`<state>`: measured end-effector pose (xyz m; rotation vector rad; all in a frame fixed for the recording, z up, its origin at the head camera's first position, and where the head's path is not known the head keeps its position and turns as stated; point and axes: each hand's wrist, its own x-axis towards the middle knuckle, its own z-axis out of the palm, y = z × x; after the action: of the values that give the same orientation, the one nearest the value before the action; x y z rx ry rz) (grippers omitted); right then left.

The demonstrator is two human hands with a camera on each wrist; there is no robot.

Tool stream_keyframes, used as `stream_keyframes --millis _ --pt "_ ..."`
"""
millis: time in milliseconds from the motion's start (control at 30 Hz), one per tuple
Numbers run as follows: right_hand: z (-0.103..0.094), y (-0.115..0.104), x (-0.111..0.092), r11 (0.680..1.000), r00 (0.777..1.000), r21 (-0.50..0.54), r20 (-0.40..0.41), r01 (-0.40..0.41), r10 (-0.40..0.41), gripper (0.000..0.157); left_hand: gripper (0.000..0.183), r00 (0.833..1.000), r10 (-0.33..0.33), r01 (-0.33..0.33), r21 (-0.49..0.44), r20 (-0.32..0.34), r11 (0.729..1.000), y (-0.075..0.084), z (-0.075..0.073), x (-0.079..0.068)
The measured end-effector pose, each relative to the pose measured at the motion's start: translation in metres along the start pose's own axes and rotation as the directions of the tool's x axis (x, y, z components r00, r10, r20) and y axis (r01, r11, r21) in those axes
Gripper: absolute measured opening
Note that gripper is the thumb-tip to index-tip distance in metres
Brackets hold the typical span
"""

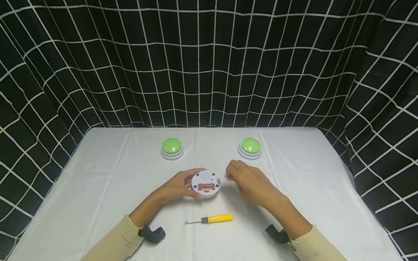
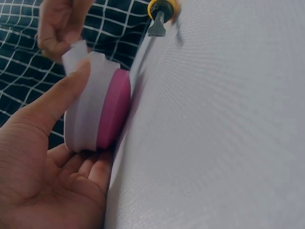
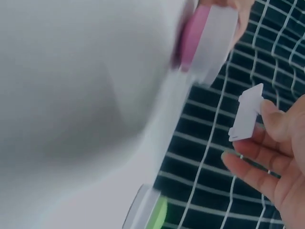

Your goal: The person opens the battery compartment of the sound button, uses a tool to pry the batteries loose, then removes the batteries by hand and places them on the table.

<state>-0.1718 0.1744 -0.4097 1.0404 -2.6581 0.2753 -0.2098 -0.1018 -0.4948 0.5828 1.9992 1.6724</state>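
My left hand [image 1: 176, 186] grips a round white push-button unit [image 1: 205, 181] by its sides, underside up. Its pink cap [image 2: 115, 109] faces the tabletop in the left wrist view. Red batteries [image 1: 206, 187] lie in the uncovered compartment, below a speaker grille. To the right of the unit, my right hand [image 1: 251, 181] pinches a small white battery cover [image 3: 248, 112] between thumb and fingers. From the head camera, that cover is mostly hidden behind the fingers. A screwdriver [image 1: 219, 218] with a yellow handle lies in front of the unit, its tip pointing left.
Two push buttons with green caps stand farther back on the white-covered table [image 1: 98, 203], one at left [image 1: 171, 146] and one at right [image 1: 250, 146]. Black cloth [image 1: 209, 58] with a white grid hangs behind and along both sides.
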Motion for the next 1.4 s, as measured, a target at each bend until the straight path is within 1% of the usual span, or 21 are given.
stream_keyframes --millis 200,367,533,667,800,1000,1133,1400 --pt "-0.004 0.026 -0.020 0.999 0.999 0.009 -0.007 -0.047 0.047 0.022 0.093 1.000 -0.001 0.001 0.007 -0.008 1.000 -0.001 0.000 0.000" --pt "-0.008 0.047 -0.036 0.994 0.994 -0.002 -0.001 -0.105 0.105 0.027 0.093 1.000 -0.008 0.008 0.015 -0.012 1.000 -0.001 0.000 0.000" --pt "-0.012 0.067 -0.048 0.989 0.990 -0.029 -0.014 -0.142 0.141 0.022 0.094 1.000 -0.006 0.006 0.030 -0.016 1.000 0.000 -0.001 0.001" --pt "-0.015 0.079 -0.054 0.985 0.986 -0.053 -0.025 -0.165 0.164 0.018 0.094 1.000 0.001 0.000 0.021 -0.013 1.000 0.000 -0.002 0.001" --pt "-0.015 0.091 -0.060 0.975 0.978 -0.072 0.011 -0.209 0.210 0.016 0.093 1.000 -0.002 0.002 0.025 -0.014 1.000 0.000 -0.001 0.000" --pt "-0.014 0.109 -0.066 0.956 0.955 -0.099 0.085 -0.276 0.284 0.023 0.093 1.000 -0.007 0.008 0.033 -0.012 0.999 -0.001 0.000 0.001" --pt "-0.012 0.118 -0.067 0.950 0.946 -0.116 0.120 -0.289 0.302 0.028 0.093 1.000 0.000 0.001 0.036 -0.011 0.999 -0.002 0.000 0.002" --pt "-0.007 0.129 -0.070 0.941 0.927 -0.136 0.175 -0.310 0.331 0.026 0.093 1.000 -0.003 0.004 0.068 -0.016 0.998 0.001 -0.001 0.001"
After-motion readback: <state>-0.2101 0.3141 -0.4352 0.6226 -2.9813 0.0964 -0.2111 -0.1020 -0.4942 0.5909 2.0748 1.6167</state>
